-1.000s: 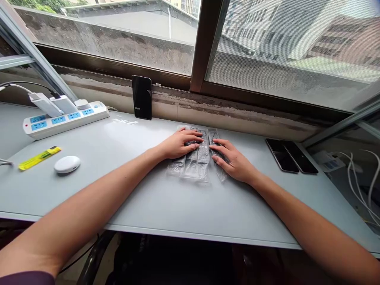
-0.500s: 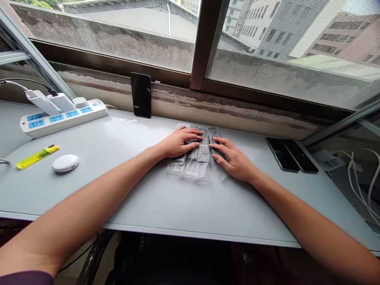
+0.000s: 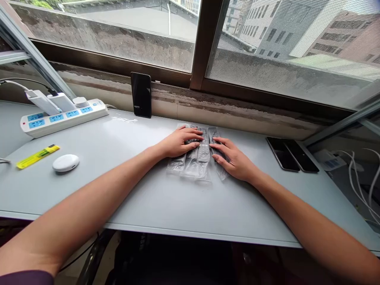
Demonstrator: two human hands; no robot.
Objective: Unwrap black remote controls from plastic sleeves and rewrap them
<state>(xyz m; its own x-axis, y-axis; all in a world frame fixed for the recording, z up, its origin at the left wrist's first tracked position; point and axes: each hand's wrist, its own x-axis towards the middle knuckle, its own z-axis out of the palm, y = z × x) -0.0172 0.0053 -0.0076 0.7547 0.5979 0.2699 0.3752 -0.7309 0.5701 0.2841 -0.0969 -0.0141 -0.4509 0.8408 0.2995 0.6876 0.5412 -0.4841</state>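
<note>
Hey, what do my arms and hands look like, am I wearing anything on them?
A dark purple sleeve shows high on your left arm; your right arm shows none. Your left hand and right hand have no gloves, rings or watch in view.

So I've only got one view here, a head-worn camera, looking forward and down over the pale grey flat desk [image 3: 166,206]. It sits above the desk's near edge, close enough that both bare forearms run in from the bottom corners. Past the desk's far edge I get the brown-framed window [image 3: 197,47]. No second view shares any of it.
</note>
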